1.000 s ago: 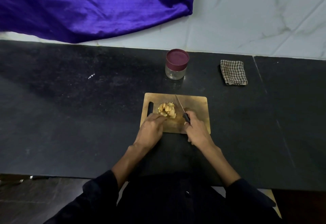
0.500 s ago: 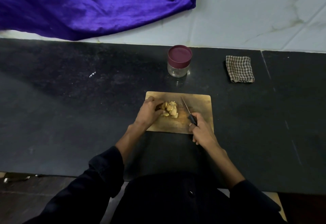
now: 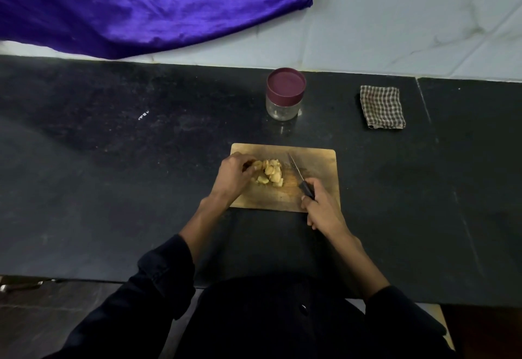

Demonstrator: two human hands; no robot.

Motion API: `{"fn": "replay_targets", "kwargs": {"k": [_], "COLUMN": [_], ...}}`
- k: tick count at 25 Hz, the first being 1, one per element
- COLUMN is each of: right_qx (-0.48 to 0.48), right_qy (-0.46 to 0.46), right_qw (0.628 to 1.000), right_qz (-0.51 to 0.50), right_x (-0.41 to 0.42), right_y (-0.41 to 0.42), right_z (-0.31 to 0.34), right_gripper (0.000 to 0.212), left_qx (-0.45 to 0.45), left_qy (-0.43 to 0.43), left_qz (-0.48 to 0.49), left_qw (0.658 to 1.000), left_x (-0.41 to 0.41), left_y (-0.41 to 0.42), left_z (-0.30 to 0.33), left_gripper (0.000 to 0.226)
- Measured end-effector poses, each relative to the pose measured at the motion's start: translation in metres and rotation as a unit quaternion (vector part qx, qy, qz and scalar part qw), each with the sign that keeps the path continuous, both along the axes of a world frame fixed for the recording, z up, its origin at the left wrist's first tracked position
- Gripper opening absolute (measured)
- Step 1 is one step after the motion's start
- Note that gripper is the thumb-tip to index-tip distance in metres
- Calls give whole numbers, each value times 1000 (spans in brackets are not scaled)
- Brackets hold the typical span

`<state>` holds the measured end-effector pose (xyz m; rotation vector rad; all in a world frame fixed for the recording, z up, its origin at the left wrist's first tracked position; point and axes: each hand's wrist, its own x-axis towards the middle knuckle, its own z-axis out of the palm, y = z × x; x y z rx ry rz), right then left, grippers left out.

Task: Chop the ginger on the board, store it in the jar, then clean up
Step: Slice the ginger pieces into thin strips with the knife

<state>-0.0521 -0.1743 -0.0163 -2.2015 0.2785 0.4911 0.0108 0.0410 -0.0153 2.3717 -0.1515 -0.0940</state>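
The person wears a dark buttoned shirt (image 3: pixel 282 319), sleeves pushed up.

The board (image 3: pixel 316 166) lay on the tabletop (image 3: pixel 113 189), ginger (image 3: pixel 268 173) on its 9 o'clock half. The jar (image 3: pixel 285 94) stood at 12 o'clock, the cloth (image 3: pixel 382 107) at 2 o'clock.

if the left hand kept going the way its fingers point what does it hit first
The ginger: the left hand already touches the pile's near edge on the board. The knife lies beyond.
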Motion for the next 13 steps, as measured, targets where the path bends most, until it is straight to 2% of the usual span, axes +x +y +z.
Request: {"fn": "replay_targets", "kwargs": {"k": [13], "right_qx": [12], "right_qy": [2], "right_qw": [1000], "right_qz": [-6], "right_x": [-2], "right_y": [-1], "right_z": [1], "right_gripper": [36], "left_qx": [6], "left_qy": [9], "left_qz": [33], "left_qw": [999], "left_x": [0], "left_y": [-3], "left_z": [0], "left_gripper": [15]}}
